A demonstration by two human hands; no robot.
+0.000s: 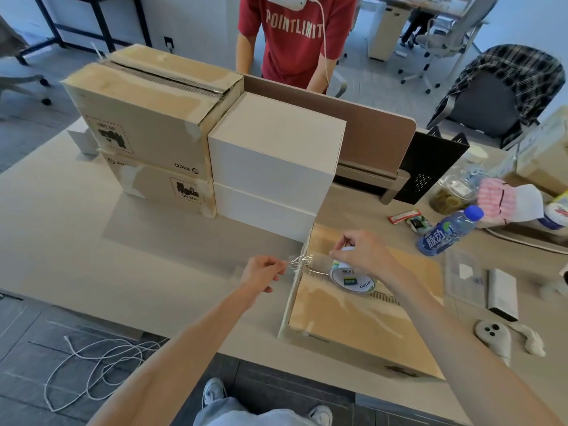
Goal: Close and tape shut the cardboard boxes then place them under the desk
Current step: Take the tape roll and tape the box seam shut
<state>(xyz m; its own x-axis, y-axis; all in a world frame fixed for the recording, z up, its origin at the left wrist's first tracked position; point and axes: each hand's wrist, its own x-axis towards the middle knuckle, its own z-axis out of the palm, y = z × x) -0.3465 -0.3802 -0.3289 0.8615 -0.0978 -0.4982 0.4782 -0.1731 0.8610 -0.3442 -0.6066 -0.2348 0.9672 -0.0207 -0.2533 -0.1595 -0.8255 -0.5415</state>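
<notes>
A flat cardboard box lies on the desk in front of me, flaps closed. My right hand grips a roll of clear tape resting on the box's top seam. My left hand pinches the loose tape end, stretched just past the box's left edge. Two brown boxes are stacked at the back left, the upper one with a torn top seam, the lower one beneath it. Two white boxes are stacked beside them.
A person in a red shirt stands behind the desk divider. A blue water bottle, snacks, a jar, a white power bank and a controller clutter the right side. A white cable lies on the floor.
</notes>
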